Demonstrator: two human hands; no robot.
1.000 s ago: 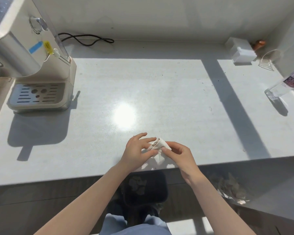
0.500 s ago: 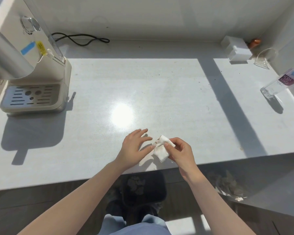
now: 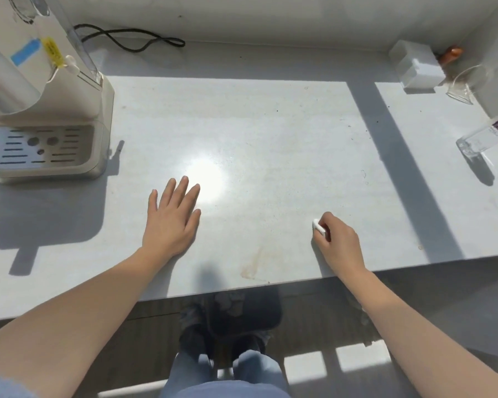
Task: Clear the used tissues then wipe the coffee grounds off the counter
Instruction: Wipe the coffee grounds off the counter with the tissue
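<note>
Two hands work on the counter. Nearest, at 6 o'clock by the front edge, a faint brown stain lies between them. Right hand, at 4 o'clock: grip clamped on a folded tissue, whose white tip shows beyond the fingers, down at the surface. Left hand, at 8 o'clock: fingers straight and spread, palm flat on the counter, holding nothing. No loose tissues show on the surface, so clearing appears done and wiping is the step in hand. Farther out, dark specks, probably grounds, dot the area toward 2 o'clock. The next move likely calls for sweeping the tissue firmly over the stain, then out to the specks. Farthest: coffee machine at 10 o'clock, cable at 11, box at 1, bottle at 2.
</note>
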